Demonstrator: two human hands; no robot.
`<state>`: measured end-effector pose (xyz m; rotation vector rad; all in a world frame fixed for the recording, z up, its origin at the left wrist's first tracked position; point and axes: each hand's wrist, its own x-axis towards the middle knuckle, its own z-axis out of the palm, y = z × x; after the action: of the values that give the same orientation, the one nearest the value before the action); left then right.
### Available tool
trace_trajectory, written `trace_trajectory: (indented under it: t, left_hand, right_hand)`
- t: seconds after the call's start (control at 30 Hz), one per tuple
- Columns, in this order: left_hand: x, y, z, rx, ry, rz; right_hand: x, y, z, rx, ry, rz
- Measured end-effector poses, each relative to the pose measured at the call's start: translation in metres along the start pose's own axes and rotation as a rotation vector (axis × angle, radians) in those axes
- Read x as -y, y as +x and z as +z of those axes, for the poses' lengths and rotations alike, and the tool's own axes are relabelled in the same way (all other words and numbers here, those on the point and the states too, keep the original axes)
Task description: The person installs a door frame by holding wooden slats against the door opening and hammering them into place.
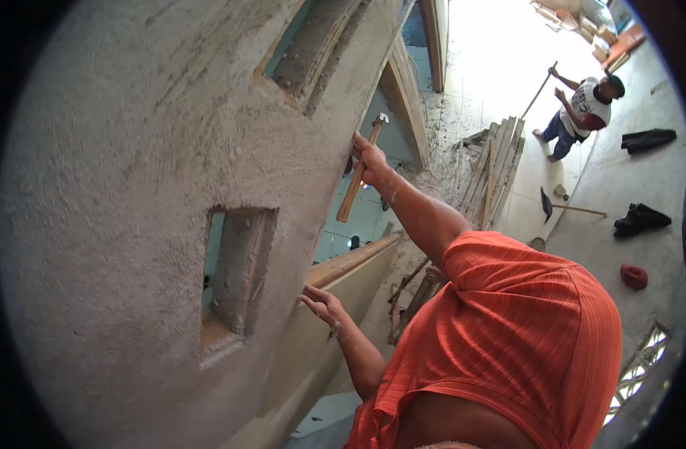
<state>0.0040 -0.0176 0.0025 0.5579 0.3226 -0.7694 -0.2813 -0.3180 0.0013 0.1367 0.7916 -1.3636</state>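
My right hand [369, 159] grips a claw hammer [350, 198] by its wooden handle beside the edge of a rough plastered wall [133, 150], with the metal head upward. Below it, my left hand [320, 304] is open, fingertips at the wall's edge near a pale board [324, 340] topped by a wooden strip. The wall has a narrow rectangular opening [238, 273] left of my left hand and another [298, 63] higher up.
A co-worker in a white top [582, 108] holds a long pole at upper right. A pile of planks [496, 165] lies on the tiled floor. A long-handled tool [575, 209], dark items [642, 221] and a red bundle [633, 275] lie farther right. Wooden frames [406, 112] stand beyond the wall.
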Motion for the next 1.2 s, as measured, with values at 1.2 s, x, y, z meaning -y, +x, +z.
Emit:
trace_trajectory:
  t: [1.2]
  left_hand:
    - [0.084, -0.025, 0.081, -0.007, 0.309, -0.232]
  right_hand:
    - [0.001, -0.007, 0.000, -0.020, 0.025, 0.058]
